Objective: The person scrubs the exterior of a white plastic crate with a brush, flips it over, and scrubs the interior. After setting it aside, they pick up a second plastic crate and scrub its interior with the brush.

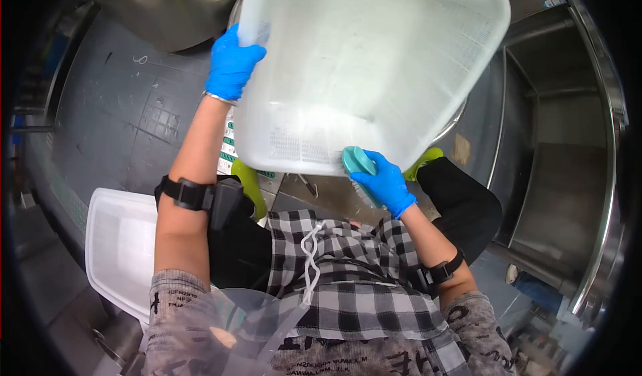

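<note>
A large white plastic basket [348, 75] with perforated walls is tilted up in front of me, its inside facing me. My left hand [233, 65], in a blue glove, grips the basket's left rim with the thumb over the edge. In my right hand [386, 183], gloved in blue too, is a teal scrub brush [360, 159], fingers wrapped round its back. The brush is right at the basket's near rim, its bristles pointing down and to the left.
Behind my left arm a second white basket [124, 249] stands low on the left. A big metal pot [167, 8] is at the upper left. Steel sink units [562, 175] run along the right. Grey tiled floor [134, 108] shows on the left.
</note>
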A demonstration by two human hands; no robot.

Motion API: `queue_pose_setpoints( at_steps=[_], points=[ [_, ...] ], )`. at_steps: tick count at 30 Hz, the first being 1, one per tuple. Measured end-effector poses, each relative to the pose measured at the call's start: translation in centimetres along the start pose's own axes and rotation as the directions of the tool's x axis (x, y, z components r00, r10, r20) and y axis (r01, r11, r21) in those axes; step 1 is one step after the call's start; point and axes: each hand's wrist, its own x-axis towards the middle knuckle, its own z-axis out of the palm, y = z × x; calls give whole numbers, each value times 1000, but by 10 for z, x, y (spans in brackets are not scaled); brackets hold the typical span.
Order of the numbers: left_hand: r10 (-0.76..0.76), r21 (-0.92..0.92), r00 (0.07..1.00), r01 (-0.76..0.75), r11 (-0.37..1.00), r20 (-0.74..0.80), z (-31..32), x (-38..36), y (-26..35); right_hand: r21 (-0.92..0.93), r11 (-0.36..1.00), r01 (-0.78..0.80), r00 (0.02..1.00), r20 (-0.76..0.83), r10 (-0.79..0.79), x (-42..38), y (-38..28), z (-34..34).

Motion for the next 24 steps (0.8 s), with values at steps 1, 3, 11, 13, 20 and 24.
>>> queue_pose_setpoints(
  at_steps=[1,3,11,13,20,24],
  points=[
    [-3,3,1000,3,1000,-6,-7,-4,5,-1,1000,-6,1000,3,6,-3,-1,-2],
    [-54,-24,998,55,998,39,-24,-10,11,1,1000,-6,1000,9,6,-6,2,1],
    [-45,-125,997,36,992,-67,-15,-33,-11,-123,992,-14,1000,4,14,7,24,25],
    [12,-83,999,-16,996,-50,-10,-31,-16,-136,988,69,996,62,-61,22,8,19],
    [77,115,997,-74,991,-20,-5,-27,-1,-335,866,372,874,441,-205,106,-28,39],
    [28,198,1000,-28,980,2,-2,-31,-6,-419,875,244,955,261,-142,163,-31,37]
  ],
)
